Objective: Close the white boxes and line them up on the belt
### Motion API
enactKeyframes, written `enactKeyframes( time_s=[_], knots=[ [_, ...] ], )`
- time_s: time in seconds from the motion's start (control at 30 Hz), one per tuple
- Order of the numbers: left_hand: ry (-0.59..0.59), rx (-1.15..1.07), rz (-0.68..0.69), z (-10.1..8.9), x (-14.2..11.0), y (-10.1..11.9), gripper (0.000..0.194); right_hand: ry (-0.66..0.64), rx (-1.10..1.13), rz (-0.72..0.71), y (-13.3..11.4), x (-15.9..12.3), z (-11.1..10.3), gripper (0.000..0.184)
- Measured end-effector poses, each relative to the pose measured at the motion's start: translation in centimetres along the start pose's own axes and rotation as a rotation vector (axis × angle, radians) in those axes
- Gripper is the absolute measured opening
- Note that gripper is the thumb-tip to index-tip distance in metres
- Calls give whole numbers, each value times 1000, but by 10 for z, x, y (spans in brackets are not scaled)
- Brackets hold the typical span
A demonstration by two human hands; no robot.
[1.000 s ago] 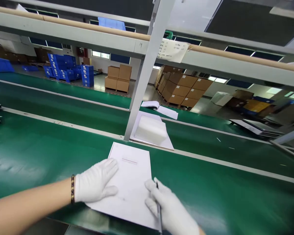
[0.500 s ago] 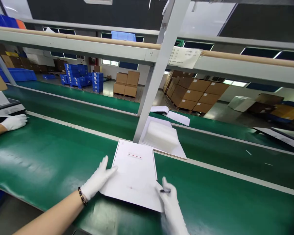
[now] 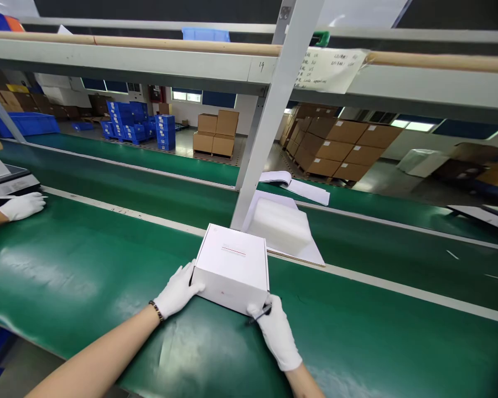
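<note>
A white cardboard box with a thin red line printed on its lid sits on the green work surface, its front face turned toward me. My left hand, in a white glove, grips the box's left front corner, thumb on the front face and fingers along the side. At the right front corner, my gloved right hand presses its thumb to the front face. A dark pen is held in that same hand and sticks out to the left. Part of the right fingers is hidden behind the box.
Behind the box, a white foam block lies on a white sheet beside a grey metal post. Folded white paper lies farther back. Another person's gloved hand is at the far left, near a stack of flat boxes.
The box's front flap, earlier sticking out toward me, is now folded down as the front face. Both hands have moved to the front corners, and my view has shifted slightly.
</note>
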State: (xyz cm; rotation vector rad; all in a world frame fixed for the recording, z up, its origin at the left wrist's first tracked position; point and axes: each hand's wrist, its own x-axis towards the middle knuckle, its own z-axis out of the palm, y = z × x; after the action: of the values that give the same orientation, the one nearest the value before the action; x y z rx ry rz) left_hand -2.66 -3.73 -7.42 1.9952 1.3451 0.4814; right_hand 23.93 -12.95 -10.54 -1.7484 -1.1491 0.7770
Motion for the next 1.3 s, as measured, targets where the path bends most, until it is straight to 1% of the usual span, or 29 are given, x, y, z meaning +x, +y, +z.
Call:
enactKeyframes(
  time_s=[0.07,0.1,0.2,0.27,0.33,0.4,0.43,0.5,0.53,0.6,0.67,0.73,0.77,0.8,0.83,0.87,0.9,0.93,0.97,1.0,1.07,1.1,1.13,1.17,1.2,1.27,1.3],
  knots=[
    [-69,144,72,-4,4,-10,60,-69,-134,-53,10,8,-9,36],
    [-80,199,93,-5,8,-15,61,-75,-190,-73,15,12,-12,34],
    [-52,290,115,-7,24,-25,66,-32,-276,-101,23,28,-15,36],
    [-57,278,126,-8,35,-28,74,-2,-236,-103,21,36,-13,42],
    [-97,163,122,-11,44,-23,81,23,-37,-87,15,41,-10,42],
    [-112,-79,69,-12,50,-11,81,66,227,-80,6,44,-6,40],
    [-90,-214,28,-12,51,-3,81,101,331,-86,0,46,-4,40],
    [-2,-399,-31,-8,46,13,82,179,429,-112,-10,45,0,44],
    [44,-422,-28,-4,40,18,83,201,440,-123,-15,42,0,45],
    [94,-357,38,5,20,18,82,202,491,-157,-21,28,-4,44],
    [98,-235,149,13,-7,5,75,160,544,-195,-24,4,-13,40],
    [85,-135,249,16,-30,-11,68,161,540,-218,-26,-24,-24,35],
    [87,-99,262,15,-39,-17,66,191,510,-223,-28,-37,-29,35],
    [97,-74,240,12,-44,-19,64,225,466,-224,-32,-49,-32,36],
    [107,-64,189,9,-45,-17,64,226,428,-219,-36,-60,-34,38],
    [95,-79,128,6,-43,-12,64,189,407,-205,-40,-69,-35,40],
    [55,-135,76,3,-38,-4,66,134,412,-177,-45,-76,-34,41],
    [-8,-237,46,1,-32,7,69,77,432,-145,-49,-82,-33,42],
    [-92,-373,40,-1,-25,18,71,38,453,-130,-51,-87,-33,42],
    [-186,-519,44,-1,-19,29,72,30,474,-155,-53,-90,-34,42],
    [-367,-739,34,2,-7,48,75,105,473,-307,-56,-88,-44,38],
    [-442,-787,17,6,-2,54,76,146,455,-398,-59,-84,-52,37],
    [-508,-794,2,9,2,58,76,175,431,-475,-63,-77,-62,37],
    [-560,-778,-8,14,7,60,77,190,400,-522,-69,-68,-72,40],
    [-599,-746,-11,18,11,61,78,187,361,-534,-77,-57,-82,44],
    [-640,-659,-10,26,18,61,79,122,268,-475,-93,-34,-96,49],
    [-651,-613,-4,29,20,61,79,72,221,-411,-101,-22,-100,52]
  ],
)
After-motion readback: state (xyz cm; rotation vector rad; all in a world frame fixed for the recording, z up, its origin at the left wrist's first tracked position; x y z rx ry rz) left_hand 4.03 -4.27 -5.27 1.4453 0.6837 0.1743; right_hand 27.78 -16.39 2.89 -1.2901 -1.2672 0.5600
